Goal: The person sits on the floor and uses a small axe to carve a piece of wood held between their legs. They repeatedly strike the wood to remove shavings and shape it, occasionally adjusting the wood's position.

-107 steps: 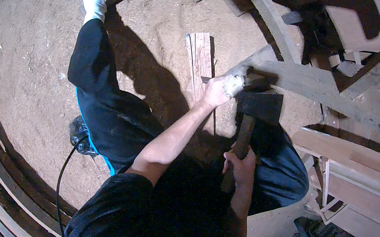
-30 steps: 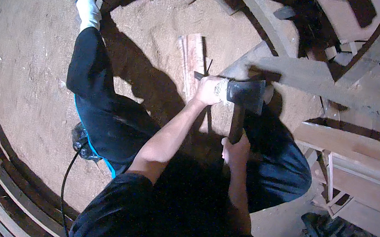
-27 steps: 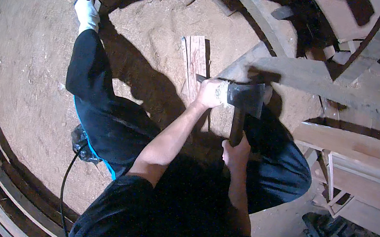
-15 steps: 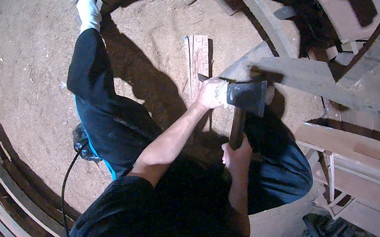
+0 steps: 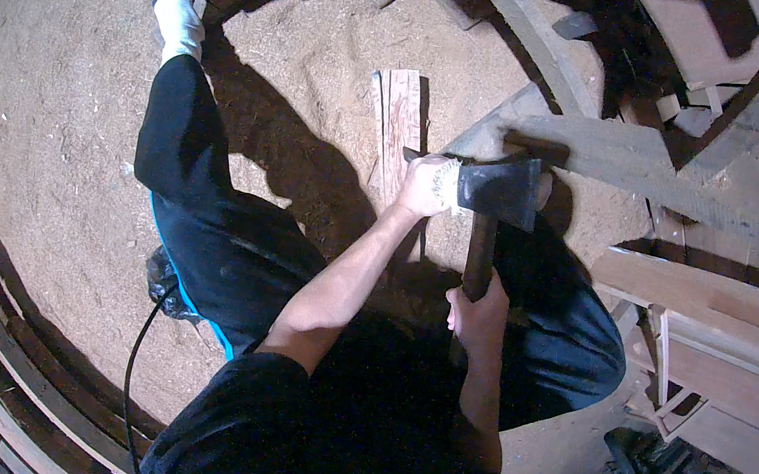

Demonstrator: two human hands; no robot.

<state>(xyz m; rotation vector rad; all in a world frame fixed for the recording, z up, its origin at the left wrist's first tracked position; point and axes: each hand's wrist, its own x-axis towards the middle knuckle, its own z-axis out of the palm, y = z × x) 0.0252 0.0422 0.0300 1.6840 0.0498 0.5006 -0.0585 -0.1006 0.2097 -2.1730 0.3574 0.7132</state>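
Note:
My right hand (image 5: 480, 311) is wrapped round the wooden handle of an axe (image 5: 499, 192). The dark, broad axe head lies beyond that hand, close to my left hand (image 5: 428, 185). My left hand is closed beside the head, and a pale, ragged-edged patch shows between the two. A small dark tip pokes out on the hand's far left side; what the fingers grip is mostly hidden. Just beyond lies a split reddish-brown piece of wood (image 5: 394, 113), on the sandy ground.
My left leg (image 5: 186, 122) stretches out to the left, ending in a white-covered foot (image 5: 178, 24). Timber beams (image 5: 618, 149) cross the far right. Stacked planks (image 5: 714, 296) stand at right. A black cable (image 5: 131, 366) runs down the left, beside a dark plastic bag (image 5: 172, 290).
My hands and the axe have shifted very slightly to the right, and the axe head has tilted a little. Both grips look the same.

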